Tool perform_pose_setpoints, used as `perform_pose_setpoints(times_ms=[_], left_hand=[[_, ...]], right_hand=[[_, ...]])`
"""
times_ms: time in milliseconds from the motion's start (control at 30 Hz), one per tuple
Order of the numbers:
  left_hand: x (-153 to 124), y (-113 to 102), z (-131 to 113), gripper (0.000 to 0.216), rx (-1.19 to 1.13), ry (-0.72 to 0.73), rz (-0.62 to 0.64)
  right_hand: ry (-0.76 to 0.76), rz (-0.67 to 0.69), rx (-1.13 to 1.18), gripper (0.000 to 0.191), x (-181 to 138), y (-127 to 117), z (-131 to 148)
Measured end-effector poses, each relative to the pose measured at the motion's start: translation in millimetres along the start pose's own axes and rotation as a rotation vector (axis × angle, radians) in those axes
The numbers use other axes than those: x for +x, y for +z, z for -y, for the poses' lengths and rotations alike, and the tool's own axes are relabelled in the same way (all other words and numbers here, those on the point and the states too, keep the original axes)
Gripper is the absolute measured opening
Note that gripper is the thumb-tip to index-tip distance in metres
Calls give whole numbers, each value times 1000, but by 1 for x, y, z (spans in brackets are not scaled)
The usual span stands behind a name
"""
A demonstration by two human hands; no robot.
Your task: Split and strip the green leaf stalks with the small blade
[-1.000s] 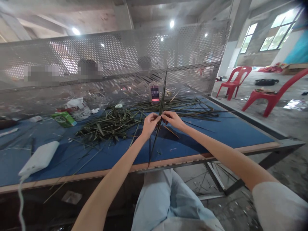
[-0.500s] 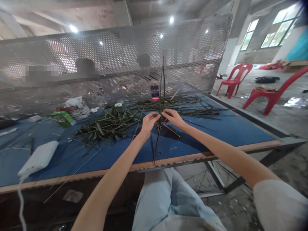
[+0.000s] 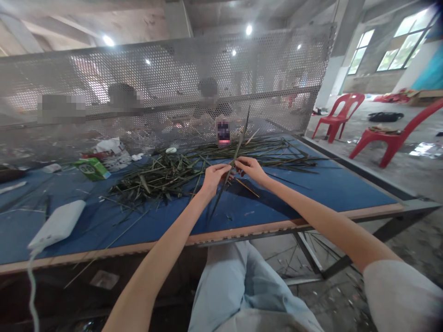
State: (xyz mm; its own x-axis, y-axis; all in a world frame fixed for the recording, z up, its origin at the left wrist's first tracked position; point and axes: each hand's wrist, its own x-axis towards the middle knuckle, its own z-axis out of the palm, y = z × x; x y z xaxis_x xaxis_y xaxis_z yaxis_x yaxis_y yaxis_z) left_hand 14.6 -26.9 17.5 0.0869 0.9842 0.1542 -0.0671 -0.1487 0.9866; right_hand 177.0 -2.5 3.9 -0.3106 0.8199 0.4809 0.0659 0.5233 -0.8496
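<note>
Between my hands a long, narrow green leaf strip [image 3: 243,130] stands tilted, its upper tip leaning to the right and its lower end reaching down toward the table's front edge. My left hand [image 3: 216,176] pinches it near the middle, fingers closed. Close against the same spot, my right hand [image 3: 252,169] has its fingers curled and closed on the strip; the fingertips partly hide the grip. A heap of cut green leaves [image 3: 162,177] lies to the left of my hands. Longer leaf strips [image 3: 287,154] are spread behind them to the right.
On the blue table [image 3: 349,186] stand a white power bank [image 3: 58,225] with a cable, a green packet [image 3: 92,169] and crumpled white wrapping [image 3: 110,154]. A perforated metal screen [image 3: 166,97] rises behind. Red chairs [image 3: 380,138] are on the right, past the table's edge.
The leaf strip has swung from almost upright to a slant, its top going right and its lower end left. Both hands stay in nearly the same place.
</note>
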Motion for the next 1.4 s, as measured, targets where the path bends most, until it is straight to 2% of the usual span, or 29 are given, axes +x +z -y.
perform_pose_setpoints(times_ms=[67, 133, 233, 300, 367, 433, 533, 600, 667, 733, 800, 900, 1033, 1400], left_hand=[[0, 0, -4, 11, 74, 62, -56], [2, -2, -6, 12, 141, 128, -92], [5, -5, -7, 11, 188, 231, -108], [6, -7, -5, 11, 187, 265, -103], [7, -9, -4, 12, 187, 267, -95], [8, -10, -3, 13, 188, 251, -97], [10, -12, -2, 12, 193, 217, -139], [12, -13, -2, 11, 196, 206, -174], [12, -14, -1, 11, 197, 203, -191], [13, -14, 0, 11, 193, 198, -187], [12, -13, 1, 10, 181, 194, -175], [10, -12, 1, 10, 177, 194, -158], [8, -10, 0, 12, 222, 203, -132], [9, -8, 5, 12, 232, 255, -53]], right_hand=[[-12, -7, -225, 34, -1, -4, 2], [-15, 11, -556, 34, -2, -8, 3], [-16, 216, -926, 35, -5, -13, 4], [-10, 353, -976, 29, -6, -14, 4], [15, 400, -967, 22, -6, -13, 3], [45, 382, -961, 17, -6, -12, 3], [75, 212, -897, 17, -5, -9, 1], [80, 81, -703, 19, -4, -9, 0], [72, 6, -407, 23, -2, -8, -1], [56, -20, -138, 31, -2, -6, -1], [52, -17, 2, 38, -2, -4, -1], [56, 48, 14, 43, -4, 1, 0], [42, 136, 6, 39, -6, 3, 0], [64, 118, -7, 35, -4, 1, -2]])
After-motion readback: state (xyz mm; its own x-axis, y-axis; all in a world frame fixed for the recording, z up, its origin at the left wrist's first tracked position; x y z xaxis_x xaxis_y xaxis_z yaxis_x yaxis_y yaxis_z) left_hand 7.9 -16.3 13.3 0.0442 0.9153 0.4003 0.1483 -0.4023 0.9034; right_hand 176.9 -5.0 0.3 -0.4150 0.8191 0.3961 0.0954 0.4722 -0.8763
